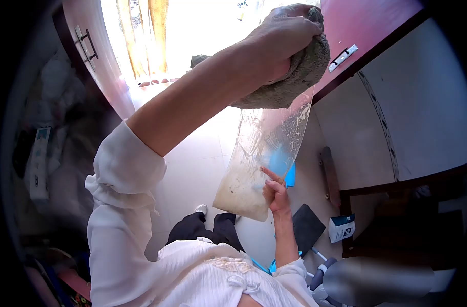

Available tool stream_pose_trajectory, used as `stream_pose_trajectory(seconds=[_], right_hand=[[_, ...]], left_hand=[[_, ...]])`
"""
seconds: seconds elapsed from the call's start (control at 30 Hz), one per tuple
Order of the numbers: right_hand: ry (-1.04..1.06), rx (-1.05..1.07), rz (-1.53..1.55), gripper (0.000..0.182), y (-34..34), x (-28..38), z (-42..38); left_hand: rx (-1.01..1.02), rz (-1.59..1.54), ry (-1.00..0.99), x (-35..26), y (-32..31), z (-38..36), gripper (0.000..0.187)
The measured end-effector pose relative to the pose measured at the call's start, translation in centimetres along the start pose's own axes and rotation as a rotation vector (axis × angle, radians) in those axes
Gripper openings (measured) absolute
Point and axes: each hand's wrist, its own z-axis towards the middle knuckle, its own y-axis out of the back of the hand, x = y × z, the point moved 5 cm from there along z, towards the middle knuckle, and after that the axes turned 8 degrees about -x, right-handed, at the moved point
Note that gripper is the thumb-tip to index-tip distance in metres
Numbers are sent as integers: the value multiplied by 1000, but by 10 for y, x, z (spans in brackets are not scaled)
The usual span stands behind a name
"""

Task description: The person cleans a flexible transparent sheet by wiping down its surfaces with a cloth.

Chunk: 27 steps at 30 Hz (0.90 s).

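Observation:
My left hand (290,38) is raised at the top of the view, its fingers wrapped round a bunched grey-brown cloth (302,77). The cloth hangs over the upper part of a long, see-through sheet (243,184) with wet, whitish streaks and drops. At the sheet's right edge, lower down, my right hand (277,194) grips it, with the index finger stretched along the surface and the other fingers curled. The cloth and my left forearm hide the sheet's upper end.
Pink doors with handles (343,58) flank a bright opening. A skateboard (329,176) leans at the right wall. A dark flat piece (307,227), a white-and-dark packet (342,228) and a blue object (291,175) are near the floor. A blurred rounded thing (379,280) is at lower right.

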Motion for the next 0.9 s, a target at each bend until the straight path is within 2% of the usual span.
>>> stream_pose_trajectory(seconds=[0.07,0.13,0.17,0.2,0.23,0.27,0.3,0.33,0.37,0.4,0.43,0.53,0.57,0.6,0.63,0.67,0.7,0.73,0.77,0.8,0.83,0.9], right_hand=[[2,25,22,50,0,-1,0],[2,17,29,55,-2,-4,0],[14,16,34,55,-4,-2,0],[-28,75,81,56,-10,-3,-4],[-69,134,128,58,-16,-3,-9],[-121,203,191,61,-24,-3,-15],[-153,187,226,56,-34,-4,-16],[-153,36,270,51,-32,-10,-8],[-152,-113,315,46,-25,-16,2],[-108,-200,322,33,-11,-27,10],[-109,-148,318,24,-5,-29,5],[-132,-153,358,18,12,-51,8],[-140,-96,306,18,10,-53,6],[-150,-47,250,18,2,-47,-3],[-149,-157,174,22,-29,-29,-11],[-166,-91,185,29,-22,-34,-9],[-184,-19,192,37,-19,-40,-5],[-182,-11,185,37,-27,-33,-8],[-170,133,187,44,-46,-20,-18],[-162,271,189,53,-58,-11,-26],[-167,265,182,53,-58,-10,-28],[-115,150,178,57,-53,-9,-27]], left_hand=[[-24,-66,-49,-6,-12,12,32],[-132,798,-464,-9,-10,29,38],[-107,979,-607,12,0,35,50],[-28,1113,-649,44,13,41,71],[6,1239,-502,94,31,42,86],[119,1151,-219,152,52,34,95],[140,1363,-379,197,65,5,91],[190,1467,-463,214,65,-35,87],[201,1417,-421,229,63,-69,75],[218,1368,-404,232,61,-93,70],[239,1323,-376,232,63,-117,65],[227,1418,-476,221,68,-178,60],[183,1426,-612,214,69,-186,52],[203,1379,-665,213,78,-181,48],[218,1334,-722,213,86,-164,45],[119,1354,-801,205,88,-140,41],[-29,1385,-752,193,96,-110,39],[-185,1375,-666,189,110,-77,40],[-307,1364,-584,180,123,-51,39],[-362,1299,-495,181,140,-27,42],[-473,1285,-498,192,160,-7,52],[-344,557,252,203,177,-6,49]])
